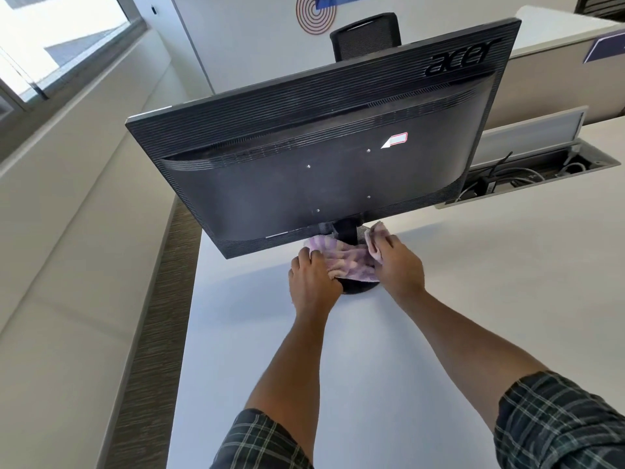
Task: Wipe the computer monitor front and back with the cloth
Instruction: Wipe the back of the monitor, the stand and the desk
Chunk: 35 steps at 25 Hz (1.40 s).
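Monitor (321, 157) stands on the white desk (439, 299), back panel facing the camera, tilted top-away; screen side not visible. Cloth (341, 260), pink-purple, is draped over the round stand base (355, 288) and wrapped around the foot of the stand neck (345, 231). Left hand (313, 282) presses down on the cloth's left part, fingers bent over the fabric and base edge. Right hand (397, 265) pinches a bunched end of the cloth at the right side of the neck, thumb and fingers folded on it. Both hands sit just beside each other, 1 on each side of the neck.

Step in hand, by judgement: wiping the stand base and neck, part of the back-side pass. To do it well:
- keep the cloth taut between the 2 hands and draw it back and forth around the neck
- keep the left hand's downward pressure so the base does not slide or the panel rock
- stay gentle near the lower bezel, which hangs close above the cloth
- work upward afterward over the ribbed back panel, along the ribs, skirting the peeling sticker (395, 140)

Cable tray (527, 177) with loose cables lies behind right, well apart from the hands.
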Each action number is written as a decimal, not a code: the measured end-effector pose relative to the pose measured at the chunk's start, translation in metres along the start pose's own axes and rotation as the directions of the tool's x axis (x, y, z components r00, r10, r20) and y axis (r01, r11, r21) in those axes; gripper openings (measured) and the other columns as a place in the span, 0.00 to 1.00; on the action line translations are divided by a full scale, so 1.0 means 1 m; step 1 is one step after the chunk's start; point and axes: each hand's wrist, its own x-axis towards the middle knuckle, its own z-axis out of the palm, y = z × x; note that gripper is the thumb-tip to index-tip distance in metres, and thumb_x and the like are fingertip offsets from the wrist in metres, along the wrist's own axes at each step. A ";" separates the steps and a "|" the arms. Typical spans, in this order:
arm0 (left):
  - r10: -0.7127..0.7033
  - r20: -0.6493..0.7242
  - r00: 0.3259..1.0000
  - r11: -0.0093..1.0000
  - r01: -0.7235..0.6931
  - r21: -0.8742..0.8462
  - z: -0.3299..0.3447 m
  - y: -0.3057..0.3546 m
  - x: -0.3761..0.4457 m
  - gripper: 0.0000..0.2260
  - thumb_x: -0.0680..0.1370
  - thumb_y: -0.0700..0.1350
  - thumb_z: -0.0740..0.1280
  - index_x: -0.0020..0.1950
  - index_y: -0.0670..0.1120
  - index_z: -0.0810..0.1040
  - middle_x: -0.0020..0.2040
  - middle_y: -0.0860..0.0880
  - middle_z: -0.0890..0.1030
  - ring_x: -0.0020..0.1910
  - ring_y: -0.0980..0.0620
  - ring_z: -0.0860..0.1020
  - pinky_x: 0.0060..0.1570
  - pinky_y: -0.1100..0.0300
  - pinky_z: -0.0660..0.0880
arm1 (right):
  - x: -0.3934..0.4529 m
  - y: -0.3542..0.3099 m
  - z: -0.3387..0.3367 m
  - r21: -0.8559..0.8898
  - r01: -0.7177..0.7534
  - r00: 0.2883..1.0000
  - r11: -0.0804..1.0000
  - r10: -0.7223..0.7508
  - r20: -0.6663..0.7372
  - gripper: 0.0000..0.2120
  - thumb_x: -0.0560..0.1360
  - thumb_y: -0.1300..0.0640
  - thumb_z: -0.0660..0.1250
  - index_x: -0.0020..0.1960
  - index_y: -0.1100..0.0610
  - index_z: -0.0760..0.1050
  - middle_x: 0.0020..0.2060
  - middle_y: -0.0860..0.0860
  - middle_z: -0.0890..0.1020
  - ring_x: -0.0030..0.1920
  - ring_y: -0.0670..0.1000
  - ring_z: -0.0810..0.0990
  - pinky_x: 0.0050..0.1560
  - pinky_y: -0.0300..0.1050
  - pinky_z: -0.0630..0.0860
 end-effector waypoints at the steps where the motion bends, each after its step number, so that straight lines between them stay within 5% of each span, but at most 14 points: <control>1: -0.020 0.114 0.993 1.000 0.020 0.002 0.001 -0.003 0.001 0.30 0.70 0.42 0.68 0.72 0.41 0.70 0.73 0.42 0.70 0.69 0.37 0.70 0.64 0.47 0.70 | 0.002 -0.006 0.005 0.079 -0.078 0.995 0.994 0.072 0.067 0.31 0.75 0.58 0.71 0.76 0.57 0.67 0.66 0.58 0.77 0.53 0.64 0.81 0.46 0.54 0.80; 3: 0.038 0.238 0.970 0.998 -0.048 0.039 0.008 -0.009 0.001 0.40 0.73 0.46 0.67 0.82 0.42 0.54 0.83 0.41 0.53 0.81 0.40 0.53 0.76 0.48 0.58 | -0.003 -0.010 0.017 0.106 -0.017 0.975 0.994 -0.007 0.223 0.34 0.77 0.50 0.59 0.80 0.60 0.59 0.75 0.60 0.69 0.70 0.63 0.73 0.64 0.56 0.75; 5: 0.096 0.242 0.965 0.989 -0.119 0.085 0.012 -0.012 0.002 0.45 0.73 0.52 0.66 0.83 0.42 0.46 0.83 0.41 0.43 0.82 0.41 0.43 0.78 0.47 0.52 | -0.007 -0.005 0.025 0.066 0.072 0.947 0.995 -0.089 0.308 0.41 0.73 0.42 0.48 0.80 0.62 0.57 0.79 0.58 0.63 0.79 0.58 0.61 0.77 0.50 0.60; 8: 0.101 0.308 0.946 0.987 -0.133 0.085 0.011 -0.010 0.011 0.49 0.73 0.58 0.66 0.83 0.41 0.42 0.83 0.41 0.41 0.82 0.41 0.41 0.79 0.46 0.48 | 0.011 0.007 0.016 0.008 0.076 0.896 0.997 -0.072 0.437 0.38 0.76 0.45 0.56 0.82 0.58 0.52 0.82 0.52 0.56 0.81 0.50 0.51 0.79 0.45 0.48; 12: 0.099 0.434 0.895 0.989 -0.138 0.059 0.016 -0.011 0.017 0.49 0.76 0.61 0.68 0.83 0.43 0.42 0.84 0.45 0.45 0.83 0.45 0.44 0.79 0.45 0.49 | 0.030 0.005 0.013 0.013 0.017 0.834 1.000 -0.021 0.552 0.39 0.72 0.45 0.64 0.80 0.52 0.56 0.80 0.49 0.59 0.81 0.51 0.54 0.78 0.49 0.57; 15: 0.093 0.435 0.895 0.995 -0.097 -0.013 0.025 -0.015 0.011 0.44 0.75 0.61 0.68 0.84 0.50 0.49 0.84 0.50 0.52 0.82 0.46 0.52 0.78 0.43 0.55 | 0.034 0.002 0.003 0.007 -0.012 0.828 1.000 0.006 0.560 0.26 0.72 0.51 0.69 0.69 0.53 0.72 0.65 0.53 0.79 0.63 0.54 0.77 0.59 0.44 0.74; 17: 0.132 0.359 0.924 0.990 -0.142 0.001 0.027 -0.017 0.007 0.37 0.74 0.57 0.68 0.81 0.51 0.60 0.80 0.51 0.63 0.78 0.44 0.62 0.73 0.44 0.63 | 0.034 0.001 -0.004 -0.009 0.012 0.833 1.000 -0.006 0.553 0.17 0.73 0.53 0.68 0.60 0.54 0.77 0.53 0.50 0.81 0.54 0.53 0.80 0.49 0.41 0.72; 20: 0.176 0.254 0.951 0.982 -0.186 0.015 0.022 -0.008 0.001 0.24 0.70 0.48 0.68 0.67 0.48 0.76 0.65 0.50 0.79 0.64 0.42 0.75 0.63 0.48 0.71 | 0.030 -0.003 -0.009 -0.104 0.059 0.856 0.993 0.003 0.518 0.17 0.70 0.53 0.68 0.58 0.54 0.79 0.52 0.51 0.84 0.52 0.55 0.82 0.48 0.43 0.75; 24: 0.206 0.209 0.956 0.977 -0.214 0.019 0.015 0.001 -0.012 0.11 0.66 0.46 0.68 0.48 0.47 0.80 0.47 0.48 0.82 0.49 0.43 0.78 0.52 0.51 0.77 | 0.007 -0.009 -0.014 -0.119 0.171 0.874 0.978 -0.095 0.477 0.22 0.68 0.52 0.73 0.61 0.54 0.78 0.53 0.51 0.84 0.51 0.55 0.83 0.51 0.44 0.77; 30: 0.171 0.162 0.972 0.984 -0.177 0.018 -0.001 -0.004 -0.018 0.11 0.65 0.47 0.68 0.46 0.48 0.78 0.43 0.48 0.82 0.44 0.42 0.80 0.45 0.55 0.72 | -0.026 -0.024 0.000 -0.003 0.283 0.877 0.959 -0.257 0.405 0.17 0.69 0.41 0.71 0.53 0.50 0.84 0.47 0.48 0.86 0.47 0.52 0.85 0.48 0.44 0.81; 33: 0.090 -0.108 0.990 0.996 -0.089 0.005 0.000 -0.022 -0.014 0.21 0.64 0.49 0.65 0.56 0.46 0.79 0.49 0.46 0.81 0.49 0.41 0.78 0.48 0.51 0.72 | -0.017 -0.044 0.015 0.048 0.371 0.913 0.927 -0.373 0.167 0.27 0.71 0.42 0.70 0.65 0.54 0.79 0.60 0.51 0.84 0.61 0.54 0.82 0.48 0.46 0.83; 35: 0.023 -0.066 0.998 1.000 -0.022 0.012 0.002 -0.032 -0.009 0.28 0.68 0.49 0.64 0.69 0.45 0.74 0.64 0.45 0.78 0.63 0.40 0.74 0.61 0.45 0.72 | -0.009 -0.054 0.026 0.063 0.346 0.885 0.936 -0.348 0.309 0.35 0.74 0.44 0.70 0.78 0.53 0.65 0.74 0.51 0.72 0.75 0.53 0.70 0.61 0.50 0.80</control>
